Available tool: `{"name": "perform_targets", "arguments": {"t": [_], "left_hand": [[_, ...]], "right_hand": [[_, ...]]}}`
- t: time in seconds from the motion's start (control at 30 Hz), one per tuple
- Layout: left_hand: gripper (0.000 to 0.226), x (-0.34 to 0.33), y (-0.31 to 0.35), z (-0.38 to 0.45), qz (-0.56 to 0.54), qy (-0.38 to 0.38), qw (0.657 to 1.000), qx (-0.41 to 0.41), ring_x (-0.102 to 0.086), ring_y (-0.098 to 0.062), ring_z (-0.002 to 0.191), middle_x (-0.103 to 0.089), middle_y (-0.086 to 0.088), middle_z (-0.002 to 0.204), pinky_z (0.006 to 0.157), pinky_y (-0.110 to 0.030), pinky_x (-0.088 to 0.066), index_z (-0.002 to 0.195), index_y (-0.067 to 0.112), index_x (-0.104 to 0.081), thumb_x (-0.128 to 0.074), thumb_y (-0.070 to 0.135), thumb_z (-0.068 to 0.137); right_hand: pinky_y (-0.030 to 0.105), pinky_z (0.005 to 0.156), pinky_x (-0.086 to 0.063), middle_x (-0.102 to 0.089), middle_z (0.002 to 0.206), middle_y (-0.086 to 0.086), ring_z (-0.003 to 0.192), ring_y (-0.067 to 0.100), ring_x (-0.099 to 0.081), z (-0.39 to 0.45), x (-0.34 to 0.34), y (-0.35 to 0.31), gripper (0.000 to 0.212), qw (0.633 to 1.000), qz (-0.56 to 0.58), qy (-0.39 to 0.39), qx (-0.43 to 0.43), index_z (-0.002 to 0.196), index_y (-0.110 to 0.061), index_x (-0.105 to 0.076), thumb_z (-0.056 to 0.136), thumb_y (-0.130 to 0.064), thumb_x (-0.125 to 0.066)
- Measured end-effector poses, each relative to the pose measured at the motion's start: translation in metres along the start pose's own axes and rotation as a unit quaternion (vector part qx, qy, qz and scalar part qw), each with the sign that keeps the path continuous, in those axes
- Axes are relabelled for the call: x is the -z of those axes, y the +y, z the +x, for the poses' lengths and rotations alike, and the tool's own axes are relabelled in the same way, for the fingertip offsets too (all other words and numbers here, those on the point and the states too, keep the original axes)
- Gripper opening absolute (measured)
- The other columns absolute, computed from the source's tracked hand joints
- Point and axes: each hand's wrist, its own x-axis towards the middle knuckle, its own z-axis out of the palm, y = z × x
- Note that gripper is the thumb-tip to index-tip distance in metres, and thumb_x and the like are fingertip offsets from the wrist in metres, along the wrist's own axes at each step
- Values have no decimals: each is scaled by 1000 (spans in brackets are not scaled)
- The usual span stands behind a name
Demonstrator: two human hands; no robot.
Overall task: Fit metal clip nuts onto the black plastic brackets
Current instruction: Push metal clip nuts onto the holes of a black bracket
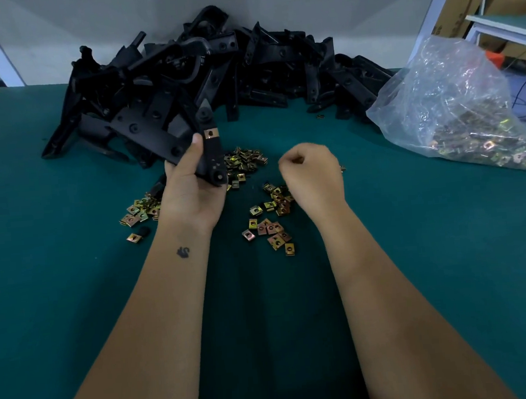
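Observation:
My left hand (191, 189) grips a black plastic bracket (168, 134) above the green table, thumb along its narrow arm. One brass-coloured clip nut (210, 133) sits on that arm near its tip. My right hand (311, 173) hovers to the right with its fingers curled into a loose fist; whether it holds a nut is hidden. Loose clip nuts (268, 227) lie scattered on the table under and between both hands, with another cluster (140, 210) at the left.
A big heap of black brackets (213, 67) fills the back of the green table (416, 250). A clear plastic bag of clip nuts (456, 111) lies at the right rear. Cardboard boxes and a white bench stand beyond the table's right corner.

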Motion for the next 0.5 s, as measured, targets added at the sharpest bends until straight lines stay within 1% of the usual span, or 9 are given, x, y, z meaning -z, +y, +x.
{"name": "perform_targets", "arguments": {"t": [0.07, 0.1, 0.17, 0.23, 0.3, 0.37, 0.5], "left_hand": [[63, 2, 1, 2, -11, -3, 1000, -2, -63, -8, 69, -66, 2, 94, 63, -22, -52, 150, 19, -40, -65, 11, 93], [62, 2, 2, 2, -13, -4, 1000, -4, -62, -8, 67, -66, 2, 92, 63, -21, -51, 150, 19, -40, -65, 12, 93], [61, 2, 2, 2, -11, -6, 1000, -9, -60, -8, 64, -64, 2, 90, 61, -21, -50, 150, 18, -39, -64, 12, 94], [59, 1, 1, 3, -2, -5, 1000, -14, -58, -8, 64, -62, 1, 89, 58, -20, -50, 149, 16, -39, -63, 13, 95], [60, 1, 0, 3, 4, -4, 1000, -14, -56, -9, 66, -60, 1, 90, 56, -20, -49, 150, 16, -38, -62, 13, 95], [60, 1, 0, 4, 10, -3, 1000, -9, -54, -9, 68, -59, 1, 92, 56, -20, -49, 150, 17, -39, -63, 14, 95], [59, 1, -1, 4, 24, 7, 1000, 2, -58, -10, 69, -62, 1, 94, 57, -20, -50, 149, 18, -39, -63, 16, 95]], "right_hand": [[38, 70, -57, -68, 81, -8, 77, 18, -64, -2, -5, -1, 18, 998, -54, -12, 32, 84, -26, -70, 88, -18, -54], [38, 77, -55, -68, 88, -8, 86, 18, -63, -3, -7, -2, 18, 995, -72, -17, 61, 91, -26, -71, 89, -20, -55], [36, 92, -44, -66, 105, -3, 106, 21, -54, -4, -13, -1, 25, 981, -124, -39, 146, 111, -25, -70, 91, -23, -57], [36, 95, -32, -62, 115, 1, 114, 25, -46, -6, -21, -2, 35, 955, -192, -76, 214, 127, -26, -63, 92, -27, -57], [36, 97, -27, -56, 120, 2, 119, 25, -41, -8, -30, -1, 41, 931, -247, -109, 245, 136, -29, -56, 94, -32, -54], [37, 97, -27, -55, 120, 3, 120, 24, -40, -8, -35, -1, 41, 927, -259, -111, 247, 136, -29, -56, 95, -34, -54], [35, 89, -32, -60, 108, 2, 109, 26, -48, -5, -34, -1, 25, 940, -228, -73, 242, 111, -19, -69, 91, -33, -63]]}}
